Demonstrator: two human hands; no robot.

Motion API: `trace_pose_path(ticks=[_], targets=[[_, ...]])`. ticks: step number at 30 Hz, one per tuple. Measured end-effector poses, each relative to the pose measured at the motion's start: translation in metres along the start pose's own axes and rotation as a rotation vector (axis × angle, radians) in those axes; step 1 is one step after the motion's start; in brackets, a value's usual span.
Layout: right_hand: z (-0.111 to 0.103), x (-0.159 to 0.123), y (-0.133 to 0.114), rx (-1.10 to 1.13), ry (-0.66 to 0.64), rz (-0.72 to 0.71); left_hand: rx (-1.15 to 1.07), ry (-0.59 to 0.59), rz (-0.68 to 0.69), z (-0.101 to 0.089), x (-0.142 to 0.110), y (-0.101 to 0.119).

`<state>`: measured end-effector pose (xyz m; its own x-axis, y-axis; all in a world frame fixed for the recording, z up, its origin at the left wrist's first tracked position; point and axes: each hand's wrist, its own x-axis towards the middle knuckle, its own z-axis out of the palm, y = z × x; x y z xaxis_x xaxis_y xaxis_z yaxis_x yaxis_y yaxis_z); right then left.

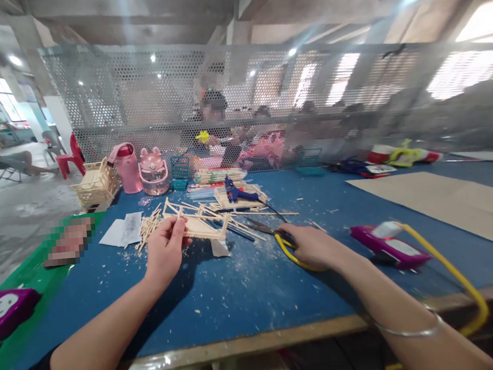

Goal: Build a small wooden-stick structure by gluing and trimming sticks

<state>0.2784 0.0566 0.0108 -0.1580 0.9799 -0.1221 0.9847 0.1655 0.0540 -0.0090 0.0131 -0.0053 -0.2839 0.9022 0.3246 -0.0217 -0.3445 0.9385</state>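
My left hand (165, 247) pinches the near left part of a small frame of wooden sticks (205, 228), holding it up over the blue table (239, 301). My right hand (310, 244) is closed on a pair of scissors (284, 242) with yellow-and-black handles; the dark blades point left toward the frame. Behind the frame lies a pile of loose wooden sticks (150, 228). A blue glue gun (239, 191) rests on more stick work beyond it. Under the frame a small white paper piece (221, 248) shows.
A pink flask (127, 168), a pink bottle (154, 171) and a wooden stick basket (97, 183) stand at the back left. Purple power strips (390, 246) lie right and far left. Brown cardboard (442, 205) covers the right. Behind a perforated metal screen (135, 91) sit other people.
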Motion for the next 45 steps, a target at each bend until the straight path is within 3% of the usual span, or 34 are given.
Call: trace_pose_path(ticks=[6, 9, 14, 18, 21, 25, 27, 30, 33, 38, 45], targets=[[0.001, 0.003, 0.005, -0.102, 0.013, 0.081, 0.002, -0.013, -0.004, 0.000, 0.000, -0.002], [-0.001, 0.006, 0.006, -0.064, -0.029, 0.090, 0.000, -0.016, -0.009, 0.000, 0.000, -0.002], [-0.005, 0.002, 0.003, -0.021, 0.010, 0.085, -0.012, -0.012, -0.023, 0.000, 0.000, 0.000], [-0.009, -0.007, 0.011, 0.062, 0.104, 0.124, -0.048, 0.016, -0.048, 0.001, -0.001, 0.002], [-0.013, -0.011, 0.014, 0.227, 0.250, 0.083, -0.101, 0.058, -0.080, 0.001, -0.001, 0.004], [-0.022, -0.015, -0.018, 0.593, 0.461, -0.238, -0.109, 0.074, -0.062, 0.002, -0.002, 0.004], [-0.027, -0.018, -0.049, 0.643, 0.436, -0.346, -0.095, 0.071, -0.047, 0.002, -0.003, 0.004], [-0.029, -0.021, -0.094, 0.663, 0.396, -0.373, -0.086, 0.071, -0.044, 0.003, -0.004, 0.004], [-0.025, -0.025, -0.121, 0.703, 0.327, -0.395, -0.090, 0.051, -0.042, 0.004, -0.005, 0.003], [-0.016, -0.030, -0.134, 0.753, 0.304, -0.452, -0.066, -0.002, -0.041, 0.006, -0.007, 0.003], [-0.010, -0.032, -0.144, 0.750, 0.443, -0.445, 0.003, -0.095, -0.007, 0.004, -0.011, 0.002]])
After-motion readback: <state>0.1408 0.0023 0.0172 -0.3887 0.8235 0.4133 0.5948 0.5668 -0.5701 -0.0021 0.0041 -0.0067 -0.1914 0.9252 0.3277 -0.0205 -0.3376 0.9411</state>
